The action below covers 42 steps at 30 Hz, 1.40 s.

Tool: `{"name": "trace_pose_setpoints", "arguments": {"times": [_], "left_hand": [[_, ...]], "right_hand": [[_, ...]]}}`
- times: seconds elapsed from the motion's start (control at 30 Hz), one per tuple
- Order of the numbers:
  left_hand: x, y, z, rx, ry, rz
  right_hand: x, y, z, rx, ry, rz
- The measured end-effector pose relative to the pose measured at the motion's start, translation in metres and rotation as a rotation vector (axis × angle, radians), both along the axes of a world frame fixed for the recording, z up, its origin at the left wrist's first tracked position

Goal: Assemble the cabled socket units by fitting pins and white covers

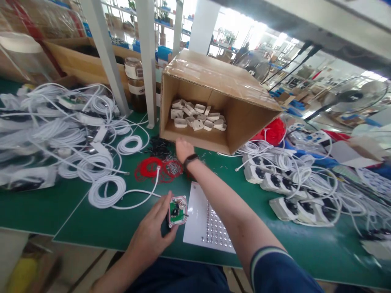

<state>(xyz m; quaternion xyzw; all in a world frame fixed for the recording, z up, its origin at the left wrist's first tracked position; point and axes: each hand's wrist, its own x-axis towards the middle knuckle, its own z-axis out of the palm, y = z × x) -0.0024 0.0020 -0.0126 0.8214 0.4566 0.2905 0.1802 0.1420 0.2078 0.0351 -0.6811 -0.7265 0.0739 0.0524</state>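
Observation:
My left hand (154, 226) grips a small square housing (178, 211) by its left side, fingers and thumb around it. Its open face shows a green circuit board with a red gasket line around the rim. A white cable (137, 191) runs from the housing to a coil (106, 192) on the left. My right hand (184, 150) is stretched forward to the front edge of the cardboard box, beside black small parts (159, 146) and a heap of small metal screws (172, 167). Its fingers are hidden behind the hand. Red rubber rings (149, 167) lie left of the screws.
A cardboard box (220, 77) on its side holds several white plastic housings (198, 116). A white sheet (195, 219) bears rows of small shiny pieces. Cable bundles (55, 134) pile up at left; wired white units (284, 207) stand at right. Metal posts (146, 61) rise behind.

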Motion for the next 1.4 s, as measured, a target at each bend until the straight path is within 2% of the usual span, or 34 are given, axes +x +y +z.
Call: {"name": "trace_pose_setpoints", "arguments": {"times": [0.13,0.2,0.27,0.37,0.43,0.53,0.6,0.63,0.7,0.8,0.9,1.03,1.2,1.3,1.4], "left_hand": [[0.001,0.0,0.002,-0.052,-0.015,-0.016],[0.001,0.0,0.002,-0.075,-0.02,-0.012],[0.002,0.0,0.002,-0.089,-0.021,-0.011],[0.002,0.0,0.003,-0.079,-0.032,-0.011],[0.003,-0.001,0.004,-0.061,-0.04,-0.006],[0.004,-0.003,0.006,-0.027,-0.047,0.012],[0.006,-0.005,0.007,-0.01,-0.042,0.028],[0.006,-0.006,0.007,-0.003,-0.037,0.038],[0.008,-0.008,0.006,0.011,-0.03,0.054],[0.009,-0.009,0.004,0.04,-0.033,0.053],[0.008,-0.008,0.003,0.066,-0.044,0.04],[0.008,-0.008,0.002,0.065,-0.049,0.044],[0.009,-0.008,0.004,0.044,-0.05,0.039],[0.009,-0.007,0.004,0.019,-0.046,0.035],[0.009,-0.005,0.003,-0.004,-0.036,0.033]], "right_hand": [[-0.007,0.008,0.003,-0.037,0.017,-0.035],[-0.006,0.006,0.012,-0.028,0.044,-0.034],[0.003,-0.009,0.024,0.0,0.066,-0.024],[0.027,-0.06,0.039,0.063,0.213,0.024],[0.044,-0.11,0.04,0.052,0.682,0.059],[0.057,-0.183,0.026,-0.244,1.261,-0.119],[0.054,-0.215,0.014,-0.358,1.395,-0.234],[0.05,-0.225,0.01,-0.36,1.387,-0.262],[0.041,-0.233,0.005,-0.262,1.249,-0.241],[0.028,-0.23,0.004,-0.038,0.98,-0.076],[0.024,-0.225,0.003,0.051,0.804,0.095],[0.029,-0.223,0.005,0.005,0.589,0.199],[0.028,-0.219,0.027,-0.084,0.266,0.333],[0.02,-0.219,0.037,-0.107,0.15,0.293],[0.013,-0.222,0.037,-0.074,0.073,0.219]]}}
